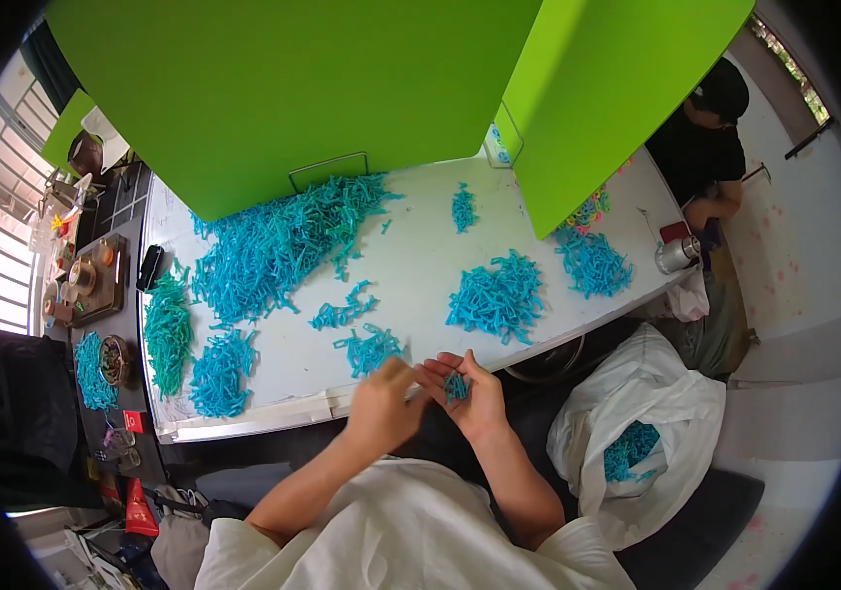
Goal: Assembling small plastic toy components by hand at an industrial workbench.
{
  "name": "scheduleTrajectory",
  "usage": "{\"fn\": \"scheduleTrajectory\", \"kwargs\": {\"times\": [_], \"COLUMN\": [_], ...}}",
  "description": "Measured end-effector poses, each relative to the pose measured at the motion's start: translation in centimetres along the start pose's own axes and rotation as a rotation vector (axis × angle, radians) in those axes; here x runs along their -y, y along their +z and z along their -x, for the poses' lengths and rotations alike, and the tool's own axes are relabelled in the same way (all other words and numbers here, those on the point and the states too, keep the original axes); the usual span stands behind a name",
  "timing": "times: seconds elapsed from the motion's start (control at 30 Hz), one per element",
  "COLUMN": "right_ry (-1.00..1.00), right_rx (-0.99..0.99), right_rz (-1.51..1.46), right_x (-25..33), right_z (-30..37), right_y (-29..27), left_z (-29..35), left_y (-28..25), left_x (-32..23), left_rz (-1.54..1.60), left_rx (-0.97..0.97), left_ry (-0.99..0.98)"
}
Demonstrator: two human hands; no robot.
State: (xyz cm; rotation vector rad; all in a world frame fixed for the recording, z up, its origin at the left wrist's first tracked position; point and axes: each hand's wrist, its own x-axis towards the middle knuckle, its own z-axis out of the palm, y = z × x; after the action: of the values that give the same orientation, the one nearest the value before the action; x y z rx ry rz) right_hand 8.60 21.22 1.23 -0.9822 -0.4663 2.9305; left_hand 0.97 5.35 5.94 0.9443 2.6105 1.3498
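- At the far left, a dark side table carries a wooden tray [98, 280] with small cups, and nearer, a small round bowl [114, 360] beside a heap of blue pieces.
- The white bench [420, 265] bears a green-tinted heap [169, 334] at its left edge, then a large blue heap [278, 246] spreading toward the far side, and smaller clusters to the right.
- The left hand [381, 405] sits at the near edge of the bench, fingers bunched together and pinching toward the right palm; what they grip is too small to tell.
- The right hand [464, 388] lies palm up just beside it, fingers loosely curled, cupping a small bundle of blue pieces [457, 386]. The bundle's long axis runs roughly near to far.
- At the near right, an open white sack [637, 433] holds more blue pieces.
- At the far right, another person [705, 147] in black sits at the bench end, near a metal cup [678, 254].
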Motion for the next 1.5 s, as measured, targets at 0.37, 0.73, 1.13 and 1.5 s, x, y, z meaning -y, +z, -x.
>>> {"fn": "scheduleTrajectory", "kwargs": {"times": [0.37,0.73,1.13,1.5], "right_ry": [-0.074,-0.067,-0.111,-0.433], "right_rx": [-0.012,-0.040,-0.030,-0.206], "right_rz": [0.009,0.088,0.087,0.201], "right_x": [-0.7,-1.1,-1.2,1.2], "right_z": [0.1,0.4,0.8,0.8], "right_y": [0.0,-0.3,0.1,-1.9], "left_z": [1.0,-0.6,-1.3,-6.2], "left_y": [1.0,1.1,1.2,6.5], "left_x": [-0.6,0.1,0.7,1.5], "left_rz": [0.249,-0.039,0.022,0.109], "left_rx": [0.067,0.046,0.068,0.045], "left_ry": [-0.058,0.092,-0.022,-0.054]}}
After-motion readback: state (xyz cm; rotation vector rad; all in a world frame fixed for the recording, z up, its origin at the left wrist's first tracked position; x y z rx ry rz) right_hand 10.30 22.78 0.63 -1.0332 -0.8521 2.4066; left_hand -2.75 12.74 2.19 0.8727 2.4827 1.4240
